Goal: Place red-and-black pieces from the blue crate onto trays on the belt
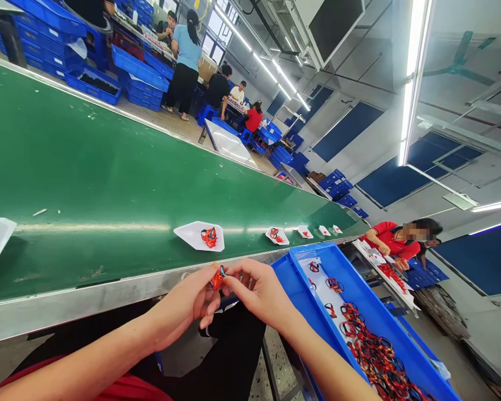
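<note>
Left hand (186, 303): its fingers pinch a small red piece (217, 279).
Right hand (254, 287): its thumb and finger grip the same red piece, so the hands are close together.
Red piece: up between the hands, just in front of the green belt (87, 167).
White dish (186, 236): on the green belt, with red bits inside.
Blue tray (369, 301): beside the right arm, with a big pile of red and black loops (376, 348).

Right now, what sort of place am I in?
Probably a factory workshop: white trays sit along a green belt, a blue bin holds many small parts, and another worker is busy nearby.
</note>
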Demonstrator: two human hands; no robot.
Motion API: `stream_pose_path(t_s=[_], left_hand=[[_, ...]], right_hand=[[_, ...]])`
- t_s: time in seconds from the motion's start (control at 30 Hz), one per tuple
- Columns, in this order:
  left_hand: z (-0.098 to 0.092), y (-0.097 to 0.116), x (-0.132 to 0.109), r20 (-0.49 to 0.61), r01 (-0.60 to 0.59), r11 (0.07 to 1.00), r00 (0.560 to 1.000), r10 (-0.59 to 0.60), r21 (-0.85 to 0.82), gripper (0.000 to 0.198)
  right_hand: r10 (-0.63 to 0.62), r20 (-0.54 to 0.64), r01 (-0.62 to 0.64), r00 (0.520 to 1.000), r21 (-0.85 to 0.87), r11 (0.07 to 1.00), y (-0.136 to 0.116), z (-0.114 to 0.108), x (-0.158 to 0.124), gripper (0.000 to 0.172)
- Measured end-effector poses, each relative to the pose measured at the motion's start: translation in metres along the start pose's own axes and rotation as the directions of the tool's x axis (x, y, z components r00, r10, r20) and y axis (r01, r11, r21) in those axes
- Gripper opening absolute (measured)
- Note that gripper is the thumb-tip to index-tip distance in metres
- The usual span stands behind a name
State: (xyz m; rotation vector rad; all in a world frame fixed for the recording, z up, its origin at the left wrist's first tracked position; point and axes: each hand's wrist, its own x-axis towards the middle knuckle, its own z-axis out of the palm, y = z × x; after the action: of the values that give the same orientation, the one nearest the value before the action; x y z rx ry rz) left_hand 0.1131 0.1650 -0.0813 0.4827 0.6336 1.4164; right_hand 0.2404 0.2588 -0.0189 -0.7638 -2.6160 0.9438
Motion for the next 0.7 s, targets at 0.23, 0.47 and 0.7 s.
stream_pose_path(t_s=[0.23,0.47,0.7], left_hand=[[0.001,-0.007,0.002,0.018,0.274,0.962,0.962,-0.274,-0.010,0.058],[-0.007,-0.008,0.010,0.105,0.336,0.918,0.941,-0.320,-0.212,0.045],[-0.011,-0.012,0.014,0.098,0.343,0.899,0.939,-0.328,-0.273,0.045]], right_hand=[[0.267,0.175,-0.316,0.948,0.399,0.861,0.004,0.005,0.001,0.034],[0.292,0.262,-0.392,0.920,0.557,0.732,0.010,0.004,-0.002,0.039],[0.285,0.253,-0.379,0.925,0.535,0.755,0.007,-0.001,-0.006,0.029]])
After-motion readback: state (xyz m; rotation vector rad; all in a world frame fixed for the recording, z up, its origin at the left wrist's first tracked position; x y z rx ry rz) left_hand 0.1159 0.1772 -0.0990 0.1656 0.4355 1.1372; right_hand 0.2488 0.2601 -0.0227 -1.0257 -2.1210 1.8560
